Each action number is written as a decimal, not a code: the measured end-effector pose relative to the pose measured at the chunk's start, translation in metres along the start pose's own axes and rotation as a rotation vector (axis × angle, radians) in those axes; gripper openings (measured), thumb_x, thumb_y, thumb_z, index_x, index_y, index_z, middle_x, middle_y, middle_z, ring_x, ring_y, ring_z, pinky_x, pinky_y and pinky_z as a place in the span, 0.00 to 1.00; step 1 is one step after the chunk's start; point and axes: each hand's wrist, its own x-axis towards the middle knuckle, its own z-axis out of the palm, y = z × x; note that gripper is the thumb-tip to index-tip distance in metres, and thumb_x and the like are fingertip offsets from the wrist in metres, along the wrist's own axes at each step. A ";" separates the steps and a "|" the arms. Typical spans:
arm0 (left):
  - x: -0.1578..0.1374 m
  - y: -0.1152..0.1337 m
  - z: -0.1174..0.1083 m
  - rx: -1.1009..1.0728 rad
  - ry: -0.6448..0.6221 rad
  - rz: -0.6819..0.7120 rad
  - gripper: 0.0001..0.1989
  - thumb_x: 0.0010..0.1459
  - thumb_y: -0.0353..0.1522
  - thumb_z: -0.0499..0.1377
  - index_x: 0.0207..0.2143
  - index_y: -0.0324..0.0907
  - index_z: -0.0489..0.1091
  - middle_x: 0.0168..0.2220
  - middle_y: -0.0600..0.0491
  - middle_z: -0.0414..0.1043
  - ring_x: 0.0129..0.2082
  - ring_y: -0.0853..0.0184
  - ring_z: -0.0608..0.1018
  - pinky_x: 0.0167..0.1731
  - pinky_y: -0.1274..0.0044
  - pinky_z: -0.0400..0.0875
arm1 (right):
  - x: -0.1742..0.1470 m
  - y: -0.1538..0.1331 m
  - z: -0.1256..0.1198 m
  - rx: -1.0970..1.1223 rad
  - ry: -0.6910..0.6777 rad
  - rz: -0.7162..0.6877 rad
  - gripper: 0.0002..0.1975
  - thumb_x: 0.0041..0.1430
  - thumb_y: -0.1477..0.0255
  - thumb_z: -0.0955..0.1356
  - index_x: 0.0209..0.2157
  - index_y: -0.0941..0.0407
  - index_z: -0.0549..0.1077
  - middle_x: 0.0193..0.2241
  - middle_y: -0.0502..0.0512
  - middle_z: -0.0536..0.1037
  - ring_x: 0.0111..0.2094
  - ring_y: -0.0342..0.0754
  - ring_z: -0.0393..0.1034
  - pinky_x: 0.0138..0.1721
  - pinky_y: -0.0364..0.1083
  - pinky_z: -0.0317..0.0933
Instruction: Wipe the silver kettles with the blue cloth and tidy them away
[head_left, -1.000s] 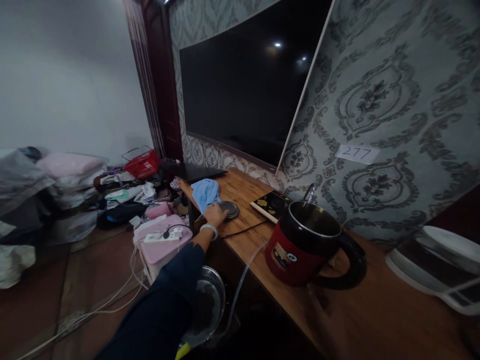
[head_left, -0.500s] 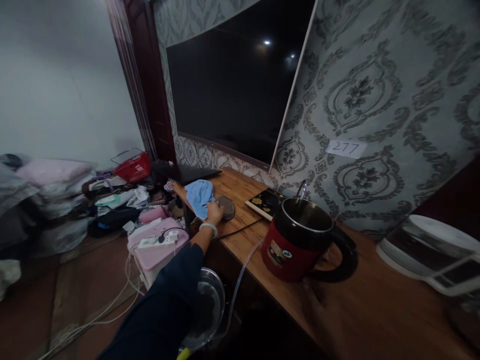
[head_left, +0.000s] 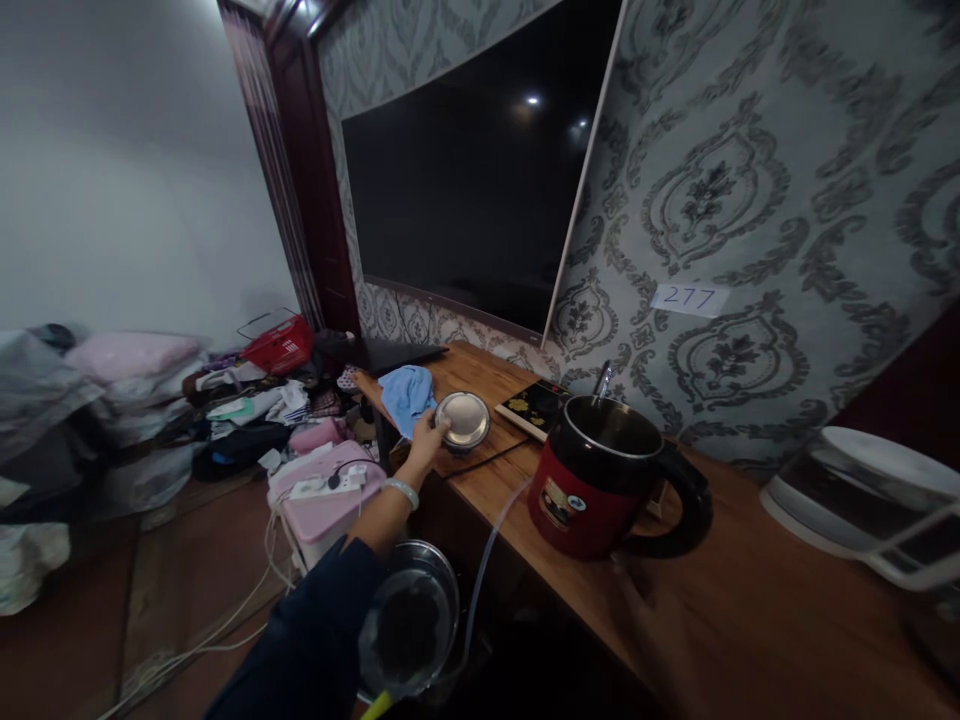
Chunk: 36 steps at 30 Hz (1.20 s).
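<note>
My left hand (head_left: 427, 438), with a bracelet at the wrist, is closed on the edge of a round lid (head_left: 465, 418). The lid has a shiny pale face and a dark rim, and is tilted toward me over the wooden counter. Beside it lies a crumpled blue cloth (head_left: 407, 395). A large red and black electric pot (head_left: 592, 490) stands uncovered on the counter, its black handle to the right. In shadow below that handle is my right hand (head_left: 645, 605), near the pot's base; its fingers are too dark to make out.
Behind the pot lies a black induction cooker (head_left: 534, 405). A glass-sided container (head_left: 855, 500) stands at right. Below the counter are a metal basin (head_left: 450, 585) with a clear hose and a pink box (head_left: 330, 490) bearing a power strip. Clothes and a red basket (head_left: 279, 345) cover the floor at left.
My left hand has raised the lid off the counter and brought it slightly right and nearer, turning its shiny face into view. My right hand stays by the pot.
</note>
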 end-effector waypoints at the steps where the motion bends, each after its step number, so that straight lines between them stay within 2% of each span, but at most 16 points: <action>1: -0.003 0.002 -0.001 -0.007 -0.024 -0.004 0.11 0.49 0.35 0.63 0.36 0.40 0.73 0.31 0.54 0.75 0.32 0.65 0.76 0.35 0.74 0.74 | 0.000 -0.001 0.000 -0.003 -0.001 0.012 0.30 0.46 0.49 0.69 0.40 0.60 0.82 0.45 0.68 0.84 0.50 0.68 0.77 0.48 0.56 0.72; 4: -0.009 0.009 -0.002 -0.008 -0.074 -0.008 0.12 0.51 0.37 0.62 0.37 0.39 0.73 0.32 0.53 0.75 0.33 0.65 0.76 0.36 0.74 0.74 | -0.001 -0.004 0.000 -0.013 -0.016 0.017 0.31 0.45 0.48 0.69 0.40 0.60 0.82 0.45 0.69 0.83 0.50 0.68 0.77 0.50 0.57 0.71; 8: -0.012 0.015 0.000 0.074 -0.101 0.010 0.12 0.54 0.36 0.60 0.38 0.39 0.73 0.32 0.53 0.75 0.33 0.65 0.76 0.36 0.74 0.73 | -0.002 -0.007 0.001 0.013 -0.039 -0.018 0.31 0.49 0.47 0.67 0.42 0.60 0.81 0.47 0.68 0.83 0.53 0.67 0.76 0.51 0.56 0.71; 12: -0.009 0.021 0.000 0.271 -0.112 0.046 0.10 0.55 0.33 0.59 0.39 0.39 0.73 0.33 0.52 0.76 0.34 0.63 0.77 0.38 0.73 0.73 | 0.001 -0.003 0.000 -0.039 -0.033 -0.007 0.32 0.46 0.47 0.67 0.40 0.60 0.81 0.44 0.69 0.84 0.50 0.68 0.77 0.51 0.58 0.70; 16: -0.004 0.030 -0.002 0.548 -0.143 0.106 0.10 0.58 0.29 0.58 0.43 0.39 0.73 0.38 0.48 0.77 0.39 0.60 0.78 0.43 0.70 0.72 | 0.003 0.001 0.002 0.000 -0.018 -0.049 0.29 0.48 0.48 0.67 0.37 0.59 0.81 0.43 0.68 0.84 0.49 0.66 0.78 0.49 0.57 0.71; 20: -0.003 0.041 0.002 0.804 -0.259 0.230 0.11 0.62 0.25 0.55 0.45 0.40 0.72 0.44 0.43 0.75 0.46 0.57 0.77 0.47 0.69 0.69 | 0.001 0.000 0.005 0.041 0.010 -0.033 0.28 0.49 0.50 0.68 0.41 0.58 0.80 0.44 0.67 0.84 0.49 0.65 0.78 0.49 0.56 0.71; 25: -0.003 0.045 0.014 1.008 -0.467 0.398 0.12 0.62 0.23 0.53 0.45 0.40 0.72 0.45 0.42 0.73 0.49 0.56 0.74 0.48 0.67 0.67 | -0.001 -0.004 0.005 0.055 -0.011 0.008 0.32 0.45 0.48 0.68 0.40 0.61 0.80 0.45 0.70 0.83 0.52 0.67 0.76 0.51 0.58 0.70; 29: -0.006 0.041 0.021 1.092 -0.569 0.496 0.13 0.64 0.24 0.52 0.47 0.40 0.71 0.46 0.42 0.72 0.49 0.55 0.72 0.50 0.64 0.65 | -0.002 -0.007 0.004 0.071 -0.017 0.013 0.31 0.47 0.49 0.69 0.43 0.60 0.80 0.46 0.68 0.83 0.52 0.66 0.76 0.51 0.57 0.71; 36: -0.017 0.032 0.027 1.113 -0.661 0.590 0.14 0.66 0.27 0.51 0.49 0.40 0.73 0.47 0.39 0.71 0.50 0.52 0.70 0.51 0.61 0.63 | -0.001 -0.006 0.004 0.046 0.004 -0.018 0.31 0.47 0.48 0.69 0.41 0.59 0.80 0.44 0.68 0.84 0.50 0.66 0.77 0.49 0.56 0.71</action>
